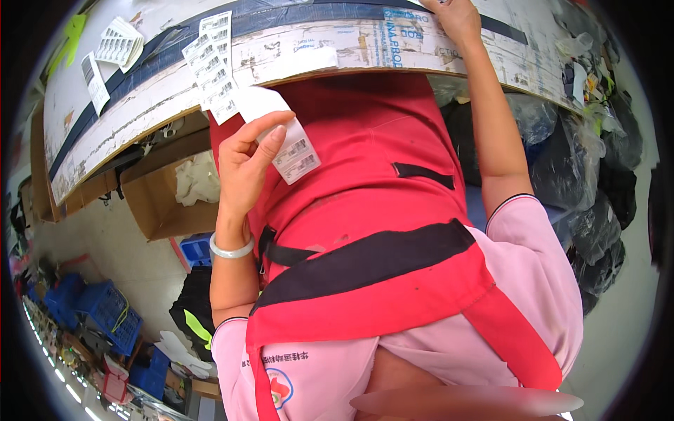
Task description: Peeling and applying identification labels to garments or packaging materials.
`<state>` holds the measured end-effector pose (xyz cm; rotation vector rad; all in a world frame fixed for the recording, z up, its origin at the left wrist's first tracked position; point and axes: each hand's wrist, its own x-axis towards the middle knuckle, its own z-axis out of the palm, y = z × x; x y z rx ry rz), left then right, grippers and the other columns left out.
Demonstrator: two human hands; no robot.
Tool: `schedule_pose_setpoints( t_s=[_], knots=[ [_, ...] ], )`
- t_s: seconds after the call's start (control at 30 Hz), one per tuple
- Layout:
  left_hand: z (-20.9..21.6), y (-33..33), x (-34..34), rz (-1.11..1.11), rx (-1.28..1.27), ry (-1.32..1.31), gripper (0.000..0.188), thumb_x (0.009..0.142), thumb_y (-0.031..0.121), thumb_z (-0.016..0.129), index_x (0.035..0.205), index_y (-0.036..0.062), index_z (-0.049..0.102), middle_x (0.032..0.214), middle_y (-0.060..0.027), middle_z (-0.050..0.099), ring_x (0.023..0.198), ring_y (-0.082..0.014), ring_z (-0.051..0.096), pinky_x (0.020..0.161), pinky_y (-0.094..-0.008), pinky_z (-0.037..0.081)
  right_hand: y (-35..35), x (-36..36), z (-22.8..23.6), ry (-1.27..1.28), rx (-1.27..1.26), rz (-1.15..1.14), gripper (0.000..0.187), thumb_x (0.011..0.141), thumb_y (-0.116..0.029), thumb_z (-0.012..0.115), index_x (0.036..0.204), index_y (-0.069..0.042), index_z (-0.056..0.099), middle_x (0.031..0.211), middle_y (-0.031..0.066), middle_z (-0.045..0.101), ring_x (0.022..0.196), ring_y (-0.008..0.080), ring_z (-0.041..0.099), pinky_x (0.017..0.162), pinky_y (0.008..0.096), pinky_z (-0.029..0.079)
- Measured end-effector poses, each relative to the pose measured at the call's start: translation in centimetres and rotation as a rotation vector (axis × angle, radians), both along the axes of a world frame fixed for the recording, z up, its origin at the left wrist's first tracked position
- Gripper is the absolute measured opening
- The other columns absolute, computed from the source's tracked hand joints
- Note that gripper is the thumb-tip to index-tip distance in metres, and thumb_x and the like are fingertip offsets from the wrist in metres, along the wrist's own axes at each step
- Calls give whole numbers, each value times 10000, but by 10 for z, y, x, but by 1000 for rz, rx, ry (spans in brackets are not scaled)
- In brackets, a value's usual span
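Observation:
My left hand (254,158), with a pale bangle at the wrist, pinches a strip of white barcode labels (298,160) between thumb and forefinger. The strip hangs in front of my red apron, its blank upper part near the table edge. My right hand (460,21) is over the far side of the worktable (351,52), cut off by the top of the view. Its fingers are bent together at the frame edge, and what they hold cannot be made out. Beside my left hand, a longer sheet of barcode labels (216,67) lies on the table and overhangs its near edge.
More label sheets (119,43) and a single label strip (95,83) lie at the table's left. Below stands an open cardboard box (165,207) with white material inside. Blue crates (112,316) are on the floor at left. Clear and dark plastic bags (569,161) crowd the right.

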<state>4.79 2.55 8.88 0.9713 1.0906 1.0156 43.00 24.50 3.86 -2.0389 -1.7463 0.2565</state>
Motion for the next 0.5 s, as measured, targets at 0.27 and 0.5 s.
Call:
schedule_pose_setpoints(
  t_s=[0.27, 0.5],
  knots=[
    [-8, -2, -3, 114, 42, 104, 189, 886, 36, 647, 1065, 3, 699, 924, -5, 668, 736, -25, 559, 621, -163, 418, -118, -142, 63, 674, -569, 603, 195, 897, -217, 643, 976, -42, 679, 846, -5, 636, 751, 74, 567, 673, 214, 457],
    [0, 2, -8, 36, 9, 24, 226, 864, 71, 695, 1075, -11, 694, 905, -33, 688, 771, -49, 591, 665, -180, 464, -152, -181, 57, 1046, -777, 701, 161, 911, -164, 646, 917, -3, 648, 735, -19, 599, 688, 51, 540, 619, 186, 429]
  ],
)
